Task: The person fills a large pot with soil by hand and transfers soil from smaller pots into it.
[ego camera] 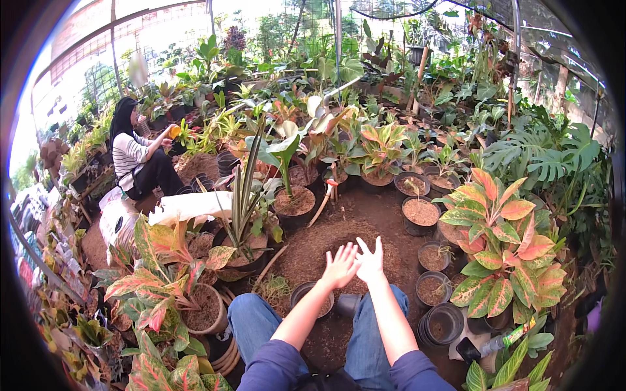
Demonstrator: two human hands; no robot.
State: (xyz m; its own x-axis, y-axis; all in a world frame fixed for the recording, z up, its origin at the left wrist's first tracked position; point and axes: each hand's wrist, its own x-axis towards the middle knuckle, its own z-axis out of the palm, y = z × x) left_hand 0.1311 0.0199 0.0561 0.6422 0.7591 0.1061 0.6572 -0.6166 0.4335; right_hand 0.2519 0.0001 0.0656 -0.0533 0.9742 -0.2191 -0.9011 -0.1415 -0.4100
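My left hand [340, 266] and my right hand [370, 260] are raised in front of me, fingers spread, their edges touching or overlapping. Neither hand holds anything. Beneath them lies a mound of brown potting mix [318, 244] on the ground. A black plastic pot [313, 299] with mix in it stands between my knees, partly hidden by my left forearm. Beside it a dark empty-looking pot [348, 305] lies near my right knee. Some thin-leaved plants [275, 289] lie by my left knee.
Small potted seedlings [433, 288] and stacked black pots [441, 323] line the right. A red-green aglaonema [503, 244] stands beyond them. Potted plants [203, 308] crowd the left, near a coiled hose [230, 359]. A person [142, 151] sits at the far left. A phone [468, 350] lies at lower right.
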